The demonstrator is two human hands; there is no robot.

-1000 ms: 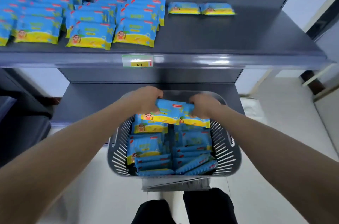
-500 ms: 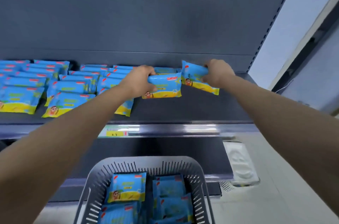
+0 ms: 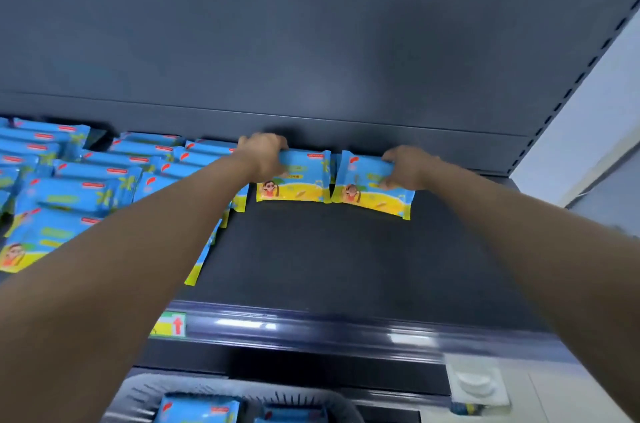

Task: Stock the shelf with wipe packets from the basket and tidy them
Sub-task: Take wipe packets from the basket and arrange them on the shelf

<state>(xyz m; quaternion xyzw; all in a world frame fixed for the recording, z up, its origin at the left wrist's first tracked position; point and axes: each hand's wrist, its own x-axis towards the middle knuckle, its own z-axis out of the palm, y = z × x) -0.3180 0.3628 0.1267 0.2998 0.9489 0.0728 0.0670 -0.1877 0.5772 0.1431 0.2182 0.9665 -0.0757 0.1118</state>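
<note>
Two blue-and-yellow wipe packets lie side by side at the back of the dark shelf [image 3: 346,260]. My left hand [image 3: 265,154] grips the left packet [image 3: 301,180] by its upper left corner. My right hand [image 3: 407,168] grips the right packet [image 3: 367,192] by its right end. Both packets seem to sit on top of the earlier packets at the shelf's back. Rows of the same packets [image 3: 86,187] fill the shelf's left part, partly hidden by my left forearm. The grey basket [image 3: 138,395] shows at the bottom edge with packets [image 3: 197,410] inside.
The shelf's back panel [image 3: 311,42] rises right behind my hands. A price rail with a green and yellow label [image 3: 171,325] runs along the shelf's front edge. Bare shelf surface lies in front of and right of the two packets. A pale wall [image 3: 588,132] stands at right.
Both hands lifted a packet each out of the basket, carried them up to the shelf and pushed them back against the rear panel. The view tilted upward.
</note>
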